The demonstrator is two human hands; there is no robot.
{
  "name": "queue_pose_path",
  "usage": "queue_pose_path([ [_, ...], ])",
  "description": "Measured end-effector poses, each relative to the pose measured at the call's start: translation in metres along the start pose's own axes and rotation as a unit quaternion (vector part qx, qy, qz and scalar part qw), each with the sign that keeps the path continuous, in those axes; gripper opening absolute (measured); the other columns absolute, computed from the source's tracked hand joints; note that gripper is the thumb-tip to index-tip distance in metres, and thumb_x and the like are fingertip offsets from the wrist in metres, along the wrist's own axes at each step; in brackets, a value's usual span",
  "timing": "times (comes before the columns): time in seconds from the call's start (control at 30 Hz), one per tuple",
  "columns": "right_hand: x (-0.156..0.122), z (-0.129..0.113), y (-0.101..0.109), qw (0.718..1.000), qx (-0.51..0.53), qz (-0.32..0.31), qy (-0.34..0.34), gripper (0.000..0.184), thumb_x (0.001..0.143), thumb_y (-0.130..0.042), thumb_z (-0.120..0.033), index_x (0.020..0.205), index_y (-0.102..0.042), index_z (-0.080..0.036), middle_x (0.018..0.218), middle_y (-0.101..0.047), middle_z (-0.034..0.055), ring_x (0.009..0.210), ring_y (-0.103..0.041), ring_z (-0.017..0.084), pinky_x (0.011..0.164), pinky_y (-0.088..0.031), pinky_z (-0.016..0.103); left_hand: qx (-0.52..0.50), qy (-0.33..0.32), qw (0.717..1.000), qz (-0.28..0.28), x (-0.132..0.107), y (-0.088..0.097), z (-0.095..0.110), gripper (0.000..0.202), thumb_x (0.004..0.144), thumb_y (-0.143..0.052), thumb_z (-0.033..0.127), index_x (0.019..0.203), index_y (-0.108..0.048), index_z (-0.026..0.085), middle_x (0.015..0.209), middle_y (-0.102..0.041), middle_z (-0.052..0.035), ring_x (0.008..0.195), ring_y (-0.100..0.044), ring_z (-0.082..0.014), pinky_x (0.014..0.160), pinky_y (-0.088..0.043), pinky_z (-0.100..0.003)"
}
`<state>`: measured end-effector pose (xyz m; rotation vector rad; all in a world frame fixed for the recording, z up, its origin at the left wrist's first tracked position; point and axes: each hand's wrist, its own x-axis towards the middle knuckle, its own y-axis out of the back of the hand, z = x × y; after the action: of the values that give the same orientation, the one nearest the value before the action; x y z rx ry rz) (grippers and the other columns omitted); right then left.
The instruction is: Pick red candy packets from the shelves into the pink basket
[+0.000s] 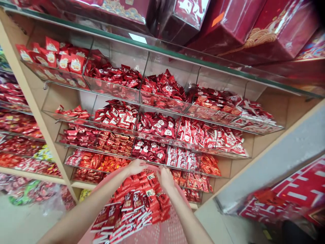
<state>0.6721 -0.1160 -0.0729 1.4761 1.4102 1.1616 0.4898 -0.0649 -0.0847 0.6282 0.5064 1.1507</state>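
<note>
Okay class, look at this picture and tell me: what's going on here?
A person has both hands at the far rim of a pink plastic basket heaped with small red-wrapped packets. The left hand and right hand are close together there. Ahead stand wooden shelves of clear bins full of similar red packets, with large red boxes above them.

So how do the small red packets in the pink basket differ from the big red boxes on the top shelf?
The packets are small and heaped loosely in the basket, while the boxes are far larger and sit singly on the shelf. Both are glossy red.
</note>
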Motion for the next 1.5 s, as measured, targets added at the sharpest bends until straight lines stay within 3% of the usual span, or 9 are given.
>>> queue_pose_path([
  [0.27,-0.004,0.000,-0.002,1.000,0.002,0.012,-0.027,0.022,0.084,-0.043,-0.023,0.101,-0.058,-0.018,0.108,-0.060,0.0104,0.097,-0.056,0.022,0.075,-0.040,0.027,0.041,-0.007,0.999,0.001,0.004,0.002,0.004,0.033,0.074,-0.051,0.047,0.089,-0.067,0.022,0.086,-0.070,0.0000,0.081,-0.061,-0.0167,0.068,-0.042,-0.021],
  [0.43,-0.001,-0.007,-0.004,0.999,0.014,0.022,-0.038,0.024,0.084,-0.043,-0.023,0.102,-0.057,-0.017,0.106,-0.061,0.0112,0.098,-0.056,0.022,0.077,-0.040,0.027,0.076,-0.003,0.997,0.004,0.009,0.014,0.000,0.034,0.074,-0.050,0.049,0.087,-0.068,0.024,0.084,-0.071,0.0005,0.078,-0.062,-0.0167,0.070,-0.041,-0.022],
  [0.67,0.011,-0.010,-0.001,0.999,0.011,0.038,-0.028,0.023,0.085,-0.042,-0.022,0.101,-0.057,-0.017,0.104,-0.060,0.0118,0.094,-0.057,0.021,0.074,-0.040,0.027,0.049,-0.064,0.995,-0.065,0.024,0.038,0.002,0.041,0.070,-0.052,0.053,0.090,-0.070,0.022,0.081,-0.071,0.0018,0.077,-0.060,-0.0170,0.069,-0.041,-0.021],
  [0.77,0.014,-0.008,-0.003,0.999,0.012,0.033,-0.029,0.023,0.084,-0.043,-0.022,0.101,-0.057,-0.017,0.106,-0.060,0.0118,0.095,-0.057,0.021,0.075,-0.040,0.027,0.032,-0.061,0.995,-0.072,0.026,0.034,-0.004,0.041,0.070,-0.052,0.053,0.092,-0.069,0.023,0.082,-0.071,0.0027,0.079,-0.061,-0.0173,0.071,-0.042,-0.021],
  [0.93,0.020,-0.009,-0.005,0.999,0.023,0.011,-0.022,0.023,0.084,-0.044,-0.023,0.102,-0.057,-0.016,0.105,-0.060,0.0121,0.092,-0.058,0.021,0.073,-0.041,0.027,0.008,-0.029,0.999,-0.032,0.022,0.023,-0.015,0.046,0.070,-0.052,0.054,0.102,-0.066,0.025,0.092,-0.071,0.0015,0.088,-0.061,-0.0197,0.075,-0.043,-0.023],
  [1.07,0.020,-0.010,-0.004,1.000,0.024,0.008,-0.014,0.024,0.084,-0.044,-0.023,0.103,-0.057,-0.016,0.105,-0.060,0.0122,0.093,-0.058,0.022,0.074,-0.041,0.028,0.023,-0.026,0.999,-0.024,0.015,0.024,-0.013,0.047,0.070,-0.053,0.053,0.105,-0.064,0.024,0.098,-0.070,0.0000,0.091,-0.061,-0.0202,0.077,-0.043,-0.023],
  [1.27,0.016,-0.009,-0.004,0.999,0.024,-0.007,-0.020,0.023,0.084,-0.045,-0.023,0.101,-0.058,-0.016,0.108,-0.059,0.0121,0.096,-0.057,0.022,0.074,-0.041,0.028,0.079,-0.058,0.995,-0.023,0.005,0.025,-0.004,0.034,0.074,-0.051,0.042,0.100,-0.067,0.027,0.088,-0.071,0.0025,0.079,-0.063,-0.0172,0.071,-0.043,-0.022],
  [1.5,0.012,-0.009,-0.006,1.000,0.013,-0.018,-0.016,0.024,0.084,-0.045,-0.023,0.103,-0.058,-0.016,0.107,-0.060,0.0126,0.097,-0.057,0.021,0.078,-0.040,0.028,0.094,-0.069,0.993,-0.025,0.003,0.017,-0.010,0.037,0.073,-0.051,0.039,0.106,-0.064,0.029,0.085,-0.071,0.0035,0.080,-0.063,-0.0179,0.070,-0.043,-0.021],
])
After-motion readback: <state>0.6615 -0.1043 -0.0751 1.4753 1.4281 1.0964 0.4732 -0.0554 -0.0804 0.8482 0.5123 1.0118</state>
